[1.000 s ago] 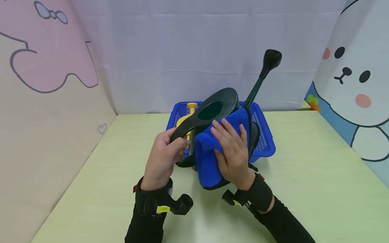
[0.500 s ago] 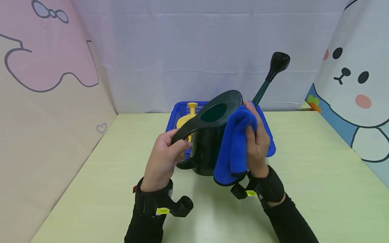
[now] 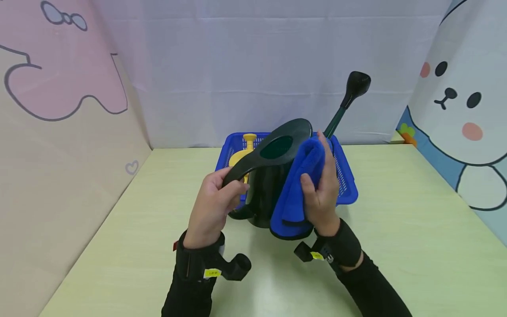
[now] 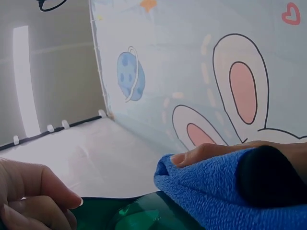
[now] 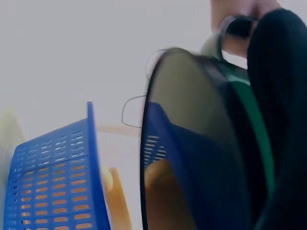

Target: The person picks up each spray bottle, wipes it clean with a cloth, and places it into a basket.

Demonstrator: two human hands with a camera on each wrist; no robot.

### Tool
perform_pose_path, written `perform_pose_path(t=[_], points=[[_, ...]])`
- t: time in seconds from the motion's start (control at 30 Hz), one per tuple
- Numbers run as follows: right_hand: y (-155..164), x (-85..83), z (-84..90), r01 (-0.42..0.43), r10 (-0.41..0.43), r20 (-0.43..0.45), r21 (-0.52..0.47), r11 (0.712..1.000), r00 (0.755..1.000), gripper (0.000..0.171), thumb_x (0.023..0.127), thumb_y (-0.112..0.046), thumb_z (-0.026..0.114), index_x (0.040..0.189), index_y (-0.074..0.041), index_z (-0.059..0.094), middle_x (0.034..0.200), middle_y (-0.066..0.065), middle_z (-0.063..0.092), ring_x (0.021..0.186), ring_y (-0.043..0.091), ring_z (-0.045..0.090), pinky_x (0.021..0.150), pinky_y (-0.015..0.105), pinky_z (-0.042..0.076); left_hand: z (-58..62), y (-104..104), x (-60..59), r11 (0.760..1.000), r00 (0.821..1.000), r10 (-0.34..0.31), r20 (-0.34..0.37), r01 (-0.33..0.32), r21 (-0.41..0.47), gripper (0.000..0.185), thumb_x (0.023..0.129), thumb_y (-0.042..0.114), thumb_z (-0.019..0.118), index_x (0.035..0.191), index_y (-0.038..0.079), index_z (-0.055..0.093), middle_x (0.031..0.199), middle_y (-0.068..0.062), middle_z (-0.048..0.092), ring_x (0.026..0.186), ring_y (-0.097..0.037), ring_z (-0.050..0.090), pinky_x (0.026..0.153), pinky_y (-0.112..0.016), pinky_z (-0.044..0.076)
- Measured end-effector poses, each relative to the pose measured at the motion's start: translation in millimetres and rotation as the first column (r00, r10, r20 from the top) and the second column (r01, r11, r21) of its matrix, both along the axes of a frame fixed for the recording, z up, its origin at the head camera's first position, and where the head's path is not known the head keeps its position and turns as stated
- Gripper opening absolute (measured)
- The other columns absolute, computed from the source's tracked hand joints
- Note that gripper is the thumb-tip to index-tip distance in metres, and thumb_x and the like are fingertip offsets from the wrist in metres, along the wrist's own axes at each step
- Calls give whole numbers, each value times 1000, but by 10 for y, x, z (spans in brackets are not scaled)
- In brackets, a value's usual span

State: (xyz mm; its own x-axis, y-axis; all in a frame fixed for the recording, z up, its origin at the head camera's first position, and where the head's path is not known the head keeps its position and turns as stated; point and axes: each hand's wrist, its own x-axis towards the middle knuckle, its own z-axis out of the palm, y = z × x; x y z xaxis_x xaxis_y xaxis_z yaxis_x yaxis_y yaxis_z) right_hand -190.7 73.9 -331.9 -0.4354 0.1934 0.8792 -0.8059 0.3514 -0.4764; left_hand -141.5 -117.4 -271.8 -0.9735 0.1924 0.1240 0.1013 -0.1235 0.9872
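**Cloth slides back down the can's side**

Since the earlier frame, my right hand [image 3: 321, 193] has brought the blue cloth [image 3: 295, 189] lower, fingers pinching it against the dark green watering can [image 3: 269, 176]. My left hand [image 3: 211, 207] grips its handle (curled tight). Behind, the blue basket [image 3: 344, 176] holds a yellow toy [image 3: 243, 152].

A blue plastic basket [image 3: 345, 176] stands on the pale green bench [image 3: 412, 229], toward the bench's far edge. Inside the basket, at its left end, lies a yellow toy watering can [image 3: 242, 154]. Cartoon-printed panels rise on either side of the bench.
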Motion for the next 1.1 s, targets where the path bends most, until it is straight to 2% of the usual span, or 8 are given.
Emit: perform_pose_path(t=[0.1,0.27,0.43,0.53,0.6,0.7,0.93,1.1], points=[[-86,33,-8,68,-63,-63,87,994,996,83,83,-61,42,137,2,31,143,19,35,134,30,33,109,50,24,18,-9,-6,1000,1000,5,-1,-5,2,10,85,4,47,90,-4,47,58,3,37,48,-10,32,47,-20,26],[-216,106,-71,175,-139,-184,198,964,973,84,79,-59,52,142,-10,28,148,13,31,137,33,26,109,58,13,4,7,-16,1000,1000,5,-20,-4,4,7,84,3,48,87,-3,48,56,3,35,46,-10,31,46,-20,25],[-348,169,-149,317,-227,-312,277,907,923,80,80,-52,55,138,-2,34,147,13,33,137,32,28,110,54,12,-8,33,-40,1000,1000,-15,-19,15,-17,8,85,3,48,88,-5,48,55,4,35,47,-10,31,46,-20,26],[-376,167,-178,352,-238,-356,303,886,904,75,82,-49,54,134,3,38,145,14,35,136,32,29,112,50,11,-11,41,-51,999,1000,-21,-12,20,-29,12,86,3,47,92,-7,48,56,4,36,48,-10,33,48,-21,27],[-365,151,-181,338,-223,-355,303,891,908,74,82,-48,55,133,3,40,144,15,37,136,32,30,112,50,12,-10,44,-54,999,1000,-19,-10,18,-33,12,86,3,46,93,-8,48,56,3,36,49,-10,33,48,-21,27],[-314,112,-158,287,-191,-328,277,917,925,70,82,-46,55,132,2,42,142,14,41,134,32,33,110,52,15,13,52,-60,999,1000,-14,-1,14,-36,9,86,3,47,90,-5,48,56,3,35,49,-10,33,48,-21,26],[-159,21,-51,130,-96,-229,139,982,969,59,87,-42,48,134,-8,43,140,12,44,132,31,37,108,55,23,71,36,-47,1000,1000,-7,13,8,-27,6,85,3,48,87,-2,47,56,3,35,48,-10,32,47,-20,26],[-39,-59,29,1,-2,-126,-5,1000,992,60,89,-38,45,132,4,40,137,22,44,128,31,43,105,48,32,111,4,-26,1000,1000,-8,8,8,-17,4,84,3,47,87,0,48,56,3,35,48,-9,32,48,-20,26]])
